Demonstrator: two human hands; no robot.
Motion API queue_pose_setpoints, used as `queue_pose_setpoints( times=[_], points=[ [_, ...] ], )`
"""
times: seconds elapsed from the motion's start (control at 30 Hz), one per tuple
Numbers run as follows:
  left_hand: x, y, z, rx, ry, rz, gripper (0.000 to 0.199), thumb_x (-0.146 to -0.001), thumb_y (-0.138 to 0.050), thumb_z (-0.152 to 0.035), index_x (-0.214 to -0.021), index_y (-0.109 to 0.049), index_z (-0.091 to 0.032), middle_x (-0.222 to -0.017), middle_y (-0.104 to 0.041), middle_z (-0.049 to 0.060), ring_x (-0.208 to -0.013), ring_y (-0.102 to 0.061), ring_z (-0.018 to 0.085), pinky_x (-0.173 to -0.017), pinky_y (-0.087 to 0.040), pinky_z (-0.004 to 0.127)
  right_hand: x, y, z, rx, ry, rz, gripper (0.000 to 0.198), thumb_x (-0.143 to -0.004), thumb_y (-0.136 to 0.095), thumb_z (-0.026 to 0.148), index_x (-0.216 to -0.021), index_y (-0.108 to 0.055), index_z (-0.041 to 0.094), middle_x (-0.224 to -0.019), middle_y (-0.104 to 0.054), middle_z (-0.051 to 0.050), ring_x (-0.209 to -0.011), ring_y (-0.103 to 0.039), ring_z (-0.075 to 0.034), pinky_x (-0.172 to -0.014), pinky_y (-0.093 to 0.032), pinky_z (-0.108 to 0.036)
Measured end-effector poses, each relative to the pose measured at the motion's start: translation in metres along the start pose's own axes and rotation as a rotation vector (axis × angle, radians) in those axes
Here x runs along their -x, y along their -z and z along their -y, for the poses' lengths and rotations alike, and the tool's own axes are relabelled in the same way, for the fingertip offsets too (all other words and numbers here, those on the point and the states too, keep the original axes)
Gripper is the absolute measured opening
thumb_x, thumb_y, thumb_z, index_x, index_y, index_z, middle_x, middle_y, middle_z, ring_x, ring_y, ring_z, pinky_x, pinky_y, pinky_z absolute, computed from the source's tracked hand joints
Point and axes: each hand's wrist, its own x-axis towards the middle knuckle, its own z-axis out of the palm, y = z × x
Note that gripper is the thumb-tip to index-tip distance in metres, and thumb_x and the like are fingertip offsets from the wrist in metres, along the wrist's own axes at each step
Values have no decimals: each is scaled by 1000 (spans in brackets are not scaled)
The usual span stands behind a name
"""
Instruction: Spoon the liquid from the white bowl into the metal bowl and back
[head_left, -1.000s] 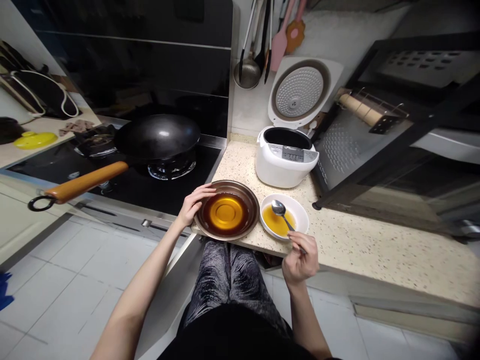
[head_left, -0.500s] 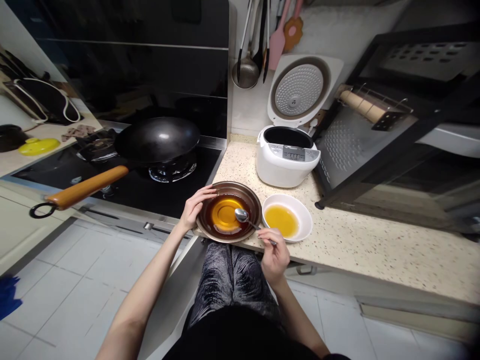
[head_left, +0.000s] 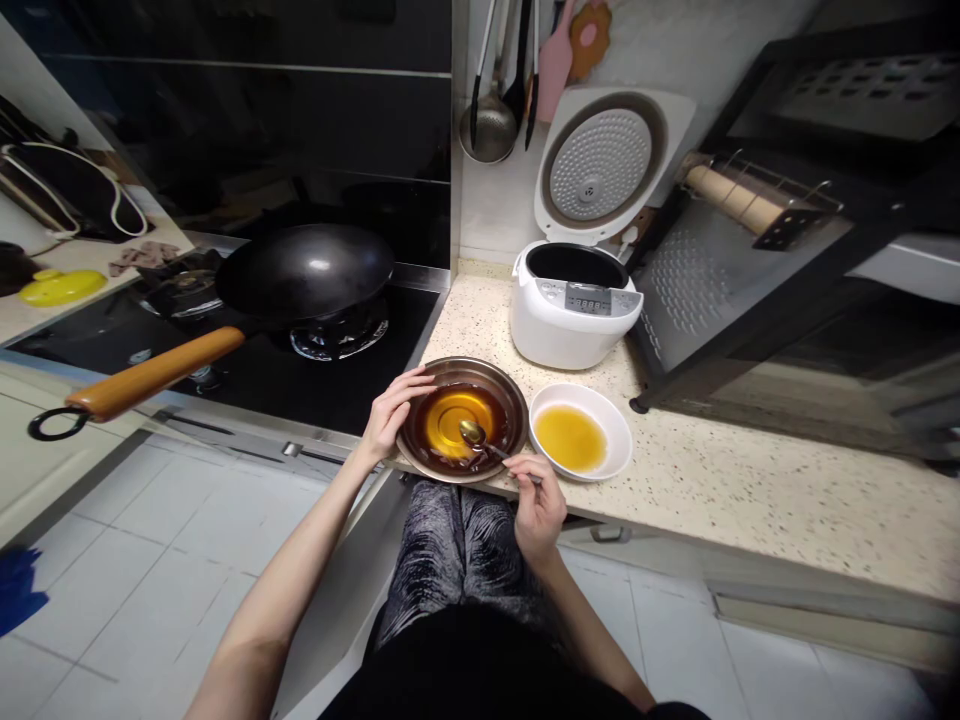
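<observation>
A wide metal bowl (head_left: 514, 395) of amber-brown liquid sits at the counter's front edge. My left hand (head_left: 391, 412) holds its left rim, fingers laid over the edge. Between the thumb and fingers of my right hand (head_left: 538, 508) is the handle of a metal spoon (head_left: 472, 433). The spoon's head is in the liquid, right of the bowl's middle, and looks golden there. Just to the right stands a white bowl (head_left: 621, 437) with a shallow pool of yellow liquid, close beside the metal one.
A white rice cooker (head_left: 576, 325) with its lid raised stands behind the bowls. On the stove to the left rests a black wok (head_left: 307, 270), its wooden handle (head_left: 165, 372) jutting toward me. A black-framed rack (head_left: 720, 380) occupies the right. Utensils (head_left: 491, 125) hang on the wall.
My right hand has moved slightly left, and the spoon's head has gone from above the liquid down into it. My left hand stays on the rim. The view has shifted a little.
</observation>
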Motion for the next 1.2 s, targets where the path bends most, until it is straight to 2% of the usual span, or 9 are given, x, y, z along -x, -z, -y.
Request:
queue_pose_setpoints(
  times=[0.3, 0.6, 0.8, 1.2],
  points=[
    [-1, 2, 0, -10, -22, 29, 47, -107, -41, -44, -128, -75, -19, -138, -69, 16, -143, -53, 37, -121, -37, 63, 1, -4, -4, -6, -29, 17, 18, -102, -49, 14, -93, -62, 22, -90, -72, -4, -87, -70, -18, -79, -58, -33],
    [-2, 3, 0, -14, -19, 29, 47, -107, -41, -46, -128, -75, -19, -137, -70, 16, -142, -53, 37, -121, -37, 63, 8, -8, -5, -71, -67, -78, 20, -102, -50, 14, -92, -64, 22, -93, -73, -3, -87, -69, -17, -80, -57, -31],
    [-1, 3, 3, -2, -30, 24, 46, -107, -42, -43, -127, -75, -19, -137, -70, 16, -142, -54, 37, -120, -38, 62, 11, -8, -6, -81, -79, -82, 20, -103, -50, 15, -92, -65, 22, -93, -73, -3, -89, -69, -17, -82, -56, -32],
    [0, 3, 5, 5, -34, 27, 44, -107, -43, -42, -128, -75, -20, -134, -72, 15, -142, -54, 37, -120, -37, 63, 6, -4, -2, -84, -57, -130, 19, -103, -51, 16, -92, -65, 23, -88, -73, -3, -83, -70, -17, -77, -58, -33]
  ],
)
